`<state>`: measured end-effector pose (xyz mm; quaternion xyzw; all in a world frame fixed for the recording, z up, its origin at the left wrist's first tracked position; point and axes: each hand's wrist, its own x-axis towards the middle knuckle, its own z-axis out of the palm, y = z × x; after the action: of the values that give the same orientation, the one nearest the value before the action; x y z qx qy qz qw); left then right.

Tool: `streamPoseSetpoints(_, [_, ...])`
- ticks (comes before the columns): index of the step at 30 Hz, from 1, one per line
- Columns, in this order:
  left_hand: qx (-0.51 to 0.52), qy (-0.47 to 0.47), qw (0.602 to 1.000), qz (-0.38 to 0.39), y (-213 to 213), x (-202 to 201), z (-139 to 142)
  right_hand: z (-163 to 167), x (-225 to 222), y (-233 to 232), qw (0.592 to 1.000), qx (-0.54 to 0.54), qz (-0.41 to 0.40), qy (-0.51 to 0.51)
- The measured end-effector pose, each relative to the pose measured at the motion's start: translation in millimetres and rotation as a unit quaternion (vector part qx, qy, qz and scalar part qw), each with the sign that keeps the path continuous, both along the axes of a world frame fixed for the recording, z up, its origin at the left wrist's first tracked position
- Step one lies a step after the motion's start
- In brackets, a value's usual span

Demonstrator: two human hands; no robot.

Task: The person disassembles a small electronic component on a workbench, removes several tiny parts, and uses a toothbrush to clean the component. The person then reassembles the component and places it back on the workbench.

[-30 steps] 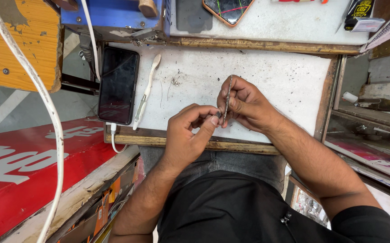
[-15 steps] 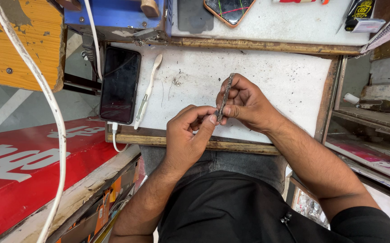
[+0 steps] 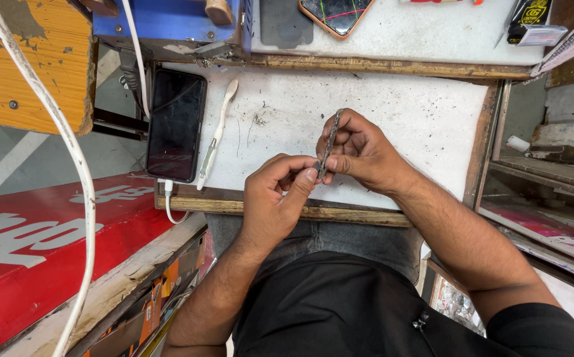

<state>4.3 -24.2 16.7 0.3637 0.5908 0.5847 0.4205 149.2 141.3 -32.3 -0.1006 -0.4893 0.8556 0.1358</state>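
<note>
Your right hand (image 3: 359, 153) has tipped the tweezers (image 3: 330, 142) since half a second ago — they stood near upright then, and now they lean, upper end toward the far side of the bench (image 3: 419, 119), lower end down at your left fingertips. The hand is closed around them, thumb and fingers pinching the shaft about midway. Your left hand (image 3: 275, 198) has come a touch nearer than a second ago; its thumb and forefinger are pressed together right at the tweezers' lower tip, the other fingers curled in. Something small and dark shows between those fingertips, but it is too small to tell what it is. My reading: the work has settled at the tip, and both hands hover above the near edge of the bench, just over your lap, rather than resting on it.

Nothing else has shifted. The dark phone (image 3: 176, 124) lies flat at the left of the bench with a white cable (image 3: 166, 201) plugged into its near end, and a pale brush (image 3: 215, 135) lies just beside it, handle toward you.

As for containers — the blue box (image 3: 168, 23) sits at the far left corner, a wooden knob on top; its inside is hidden. A second phone (image 3: 336, 14) with a cracked, lined screen lies on the upper shelf, and a small black-and-yellow box (image 3: 528, 23) stands at the far right, shut. The open shelves (image 3: 551, 172) at your right hold flat packets, too blurred to name.
</note>
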Motion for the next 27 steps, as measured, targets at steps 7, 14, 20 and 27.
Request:
streamPoseSetpoints(7, [-0.013, -0.016, 0.999, -0.031, 2, -4, -4, -5, 0, 0, 1.0, 0.022, -0.001, -0.013])
streamPoseSetpoints(14, [-0.062, 0.008, 0.997, -0.054, 6, -9, -8, -11, 2, 0, 0.998, 0.052, -0.007, -0.039])
streamPoseSetpoints(20, [-0.126, -0.018, 0.989, -0.069, 8, -14, -15, -13, 3, 0, 0.995, 0.084, -0.005, -0.055])
streamPoseSetpoints(27, [-0.111, -0.038, 0.992, -0.042, 9, -11, -11, -13, 2, -1, 0.994, 0.084, -0.029, -0.067])
